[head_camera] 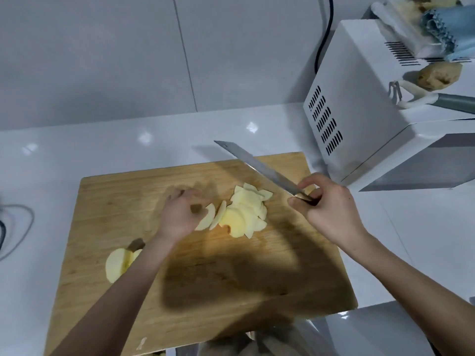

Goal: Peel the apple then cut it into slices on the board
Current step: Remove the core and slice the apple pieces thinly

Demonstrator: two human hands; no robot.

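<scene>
A wooden cutting board (231,278) lies on the white counter. A fanned pile of pale peeled apple slices (246,211) rests near the board's middle. My left hand (180,214) hovers over the slices at the pile's left end, fingers spread and blurred; whether it touches them I cannot tell. A peeled apple half (117,264) sits at the board's left edge, partly hidden by my left forearm. My right hand (331,209) grips the handle of a large knife (257,168), whose blade is raised and points to the back left, above the board.
A white microwave (359,124) stands at the right, close to the board's far right corner. On top of it lie a peeler (411,98), a brownish lump (437,75) and cloths (437,27). A cable (15,227) loops on the counter at the left. Tiled wall behind.
</scene>
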